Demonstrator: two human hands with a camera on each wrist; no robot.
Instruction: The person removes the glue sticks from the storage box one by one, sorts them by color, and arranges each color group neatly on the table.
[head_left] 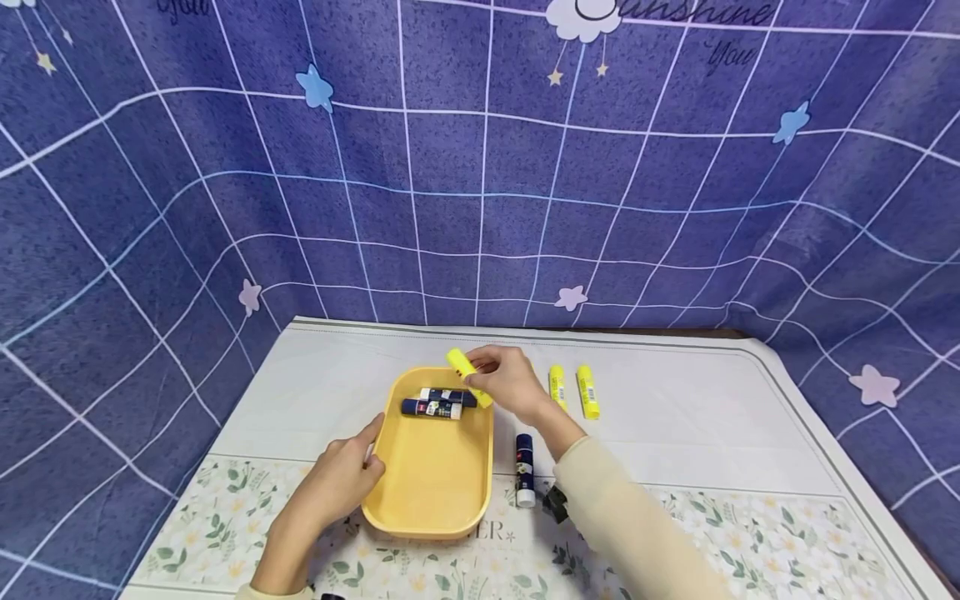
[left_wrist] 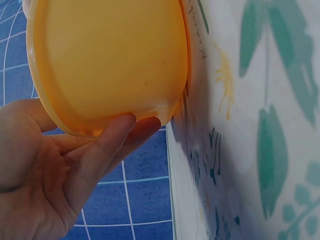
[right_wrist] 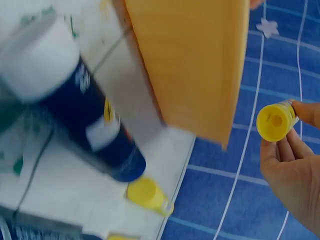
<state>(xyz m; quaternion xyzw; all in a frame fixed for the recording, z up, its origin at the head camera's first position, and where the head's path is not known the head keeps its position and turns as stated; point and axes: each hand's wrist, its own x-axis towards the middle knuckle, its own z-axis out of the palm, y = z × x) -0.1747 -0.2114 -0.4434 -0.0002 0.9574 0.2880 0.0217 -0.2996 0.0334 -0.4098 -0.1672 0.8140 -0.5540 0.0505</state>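
My right hand (head_left: 510, 382) pinches a yellow glue stick (head_left: 460, 363) over the far right corner of a yellow plastic tray (head_left: 431, 492). In the right wrist view, the round end of that glue stick (right_wrist: 274, 123) faces the camera. My left hand (head_left: 339, 475) grips the tray's left side, thumb at the rim and fingers along the outer wall, as the left wrist view shows at the tray wall (left_wrist: 110, 55). Inside the tray, near its far end, two dark blue glue sticks lie close together, the nearer glue stick (head_left: 431, 408) in front of the other (head_left: 444, 395).
A dark blue glue stick (head_left: 525, 471) with a white end lies on the table just right of the tray. Farther back are two yellow glue sticks, one (head_left: 557, 386) beside the other (head_left: 588, 392). A blue grid-patterned curtain (head_left: 480, 208) hangs behind the table (head_left: 712, 408).
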